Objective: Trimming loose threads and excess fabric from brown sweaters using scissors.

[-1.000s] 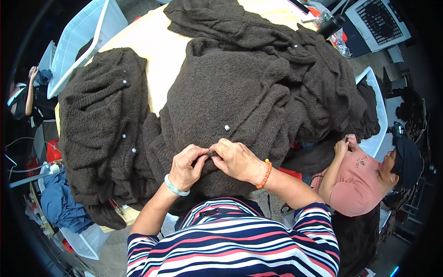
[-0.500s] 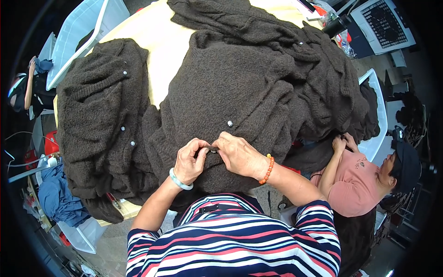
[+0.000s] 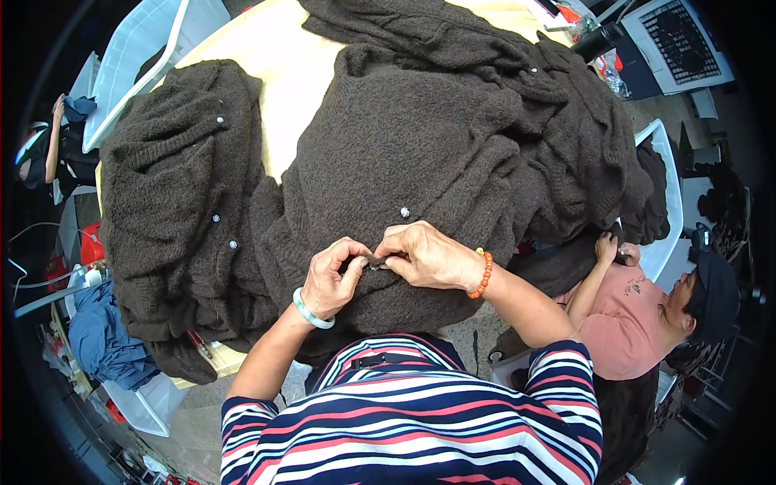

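Right hand (image 3: pixel 428 257) shifted slightly rightward, left hand (image 3: pixel 326 280) nearly in place, each grip pinching dark brown knit garment (image 3: pixel 392 145)

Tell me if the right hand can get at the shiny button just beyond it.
Probably yes: the button lies uncovered on the brown knit, just beyond the right hand, though that hand would likely have to release its pinch on the knit first.

on our table (image 3: pixel 291 89) we have a middle sweater (image 3: pixel 396 137) right before us and a left sweater (image 3: pixel 178 162) beside it; a tub (image 3: pixel 133 48) stands beyond the left sweater, and to our right a co-worker (image 3: pixel 626 331) is just this side of another tub (image 3: pixel 677 198)
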The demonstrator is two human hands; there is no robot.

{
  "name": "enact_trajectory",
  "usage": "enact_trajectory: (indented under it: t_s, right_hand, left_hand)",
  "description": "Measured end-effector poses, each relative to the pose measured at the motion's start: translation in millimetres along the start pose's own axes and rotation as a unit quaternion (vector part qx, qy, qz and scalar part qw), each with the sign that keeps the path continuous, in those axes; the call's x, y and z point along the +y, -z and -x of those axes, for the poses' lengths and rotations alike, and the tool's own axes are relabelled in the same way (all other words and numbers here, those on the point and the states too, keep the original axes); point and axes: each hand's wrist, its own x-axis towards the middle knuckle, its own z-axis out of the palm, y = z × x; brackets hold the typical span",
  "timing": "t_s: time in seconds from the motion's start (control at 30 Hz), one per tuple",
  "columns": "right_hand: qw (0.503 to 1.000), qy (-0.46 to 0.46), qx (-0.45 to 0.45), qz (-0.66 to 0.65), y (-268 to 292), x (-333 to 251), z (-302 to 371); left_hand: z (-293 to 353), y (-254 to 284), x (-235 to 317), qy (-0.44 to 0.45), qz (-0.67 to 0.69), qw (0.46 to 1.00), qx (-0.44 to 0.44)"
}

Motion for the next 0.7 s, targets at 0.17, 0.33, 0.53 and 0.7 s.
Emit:
enact_trajectory:
  t_s: [0.17,0.33,0.53,0.7]
  right_hand:
    - [0.998,0.024,-0.014,-0.055,3.0,9.6,-0.7]
    - [0.990,-0.011,-0.052,-0.129,8.3,11.1,-1.2]
    - [0.966,-0.079,-0.089,-0.228,9.2,13.8,-2.4]
    - [0.993,-0.003,-0.035,-0.110,1.4,6.3,-5.0]
  left_hand:
    - [0.1,-0.1,6.4,0.039,0.036,0.999,0.007]
    - [0.4,-2.8,9.0,0.048,0.066,0.996,0.029]
    - [-1.5,-3.9,12.4,0.036,0.059,0.996,0.060]
    - [-0.1,-0.5,10.2,0.092,0.090,0.991,0.032]
